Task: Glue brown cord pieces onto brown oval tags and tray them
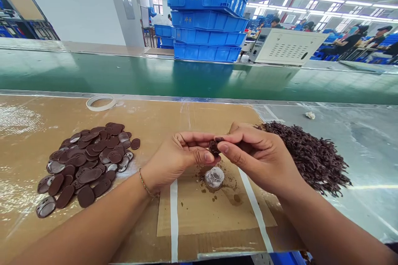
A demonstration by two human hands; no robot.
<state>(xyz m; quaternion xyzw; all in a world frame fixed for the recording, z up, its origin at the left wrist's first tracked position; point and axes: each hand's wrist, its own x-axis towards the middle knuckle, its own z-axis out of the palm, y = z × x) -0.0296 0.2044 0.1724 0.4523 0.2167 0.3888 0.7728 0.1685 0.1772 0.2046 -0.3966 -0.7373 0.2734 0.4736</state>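
Between the fingertips of both hands is a small dark brown piece (214, 146), mostly covered, so its exact kind does not show. My left hand (189, 149) pinches it from the left, with the thumb below. From the right, my right hand (253, 151) grips it between thumb and forefinger. Just under the hands, a small clear round jar (214, 177) stands on the cardboard, with wet brown spots around it. Left of my left hand lies a heap of flat oval brown pieces (90, 157), some with shiny silvery faces. Beyond my right hand is a pile of thin dark brown strips (314, 155).
A cardboard sheet (217, 219) is fixed with white tape strips. Farther back lies a tape roll (101, 102) beside a green conveyor belt (130, 72). Stacked blue crates (208, 25) and a pale metal box (287, 45) stand beyond it. Other people sit in the background.
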